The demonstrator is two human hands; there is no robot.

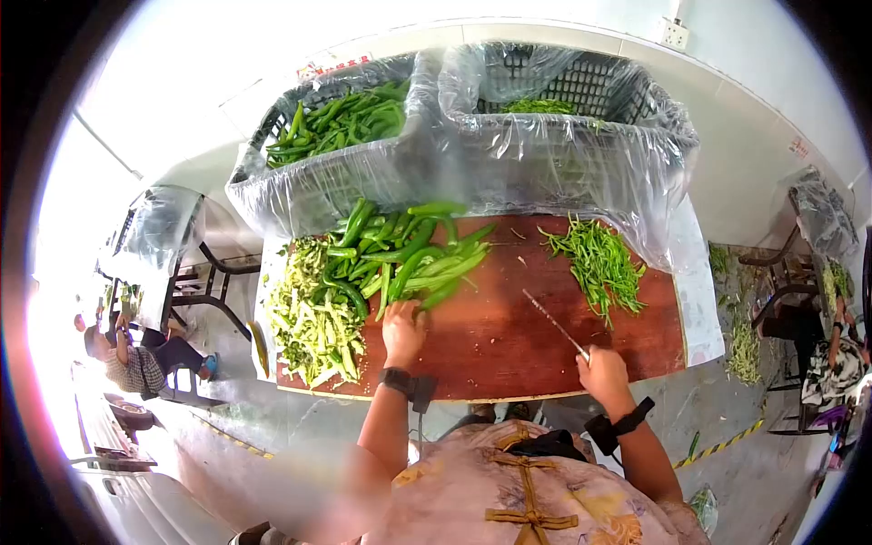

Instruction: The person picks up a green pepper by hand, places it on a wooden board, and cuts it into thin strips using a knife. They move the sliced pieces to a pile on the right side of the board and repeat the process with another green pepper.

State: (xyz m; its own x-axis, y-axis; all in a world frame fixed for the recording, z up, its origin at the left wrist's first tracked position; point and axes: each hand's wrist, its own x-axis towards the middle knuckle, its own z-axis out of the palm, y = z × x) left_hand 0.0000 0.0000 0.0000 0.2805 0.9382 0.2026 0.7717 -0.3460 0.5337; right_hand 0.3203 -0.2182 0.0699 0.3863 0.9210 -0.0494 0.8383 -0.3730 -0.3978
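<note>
My left hand [402,334] is at the near edge of a heap of long green peppers [413,250], its fingers curled on the end of a green pepper [385,288]; the fingertips are partly hidden. My right hand [603,374] grips a knife [556,324], its thin blade slanting up and left over the brown board [509,354]. Left of the peppers lies a pile of pale green pepper cores and scraps [313,327]. Beyond the knife, on the right, sits a mound of thin green pepper strips [599,268].
Two plastic-lined crates stand behind the board: the left crate [318,186] holds whole peppers, the right crate [563,150] some cut green pieces. Other people sit low at the far left [136,368] and far right [831,363]. Scraps [745,350] litter the floor.
</note>
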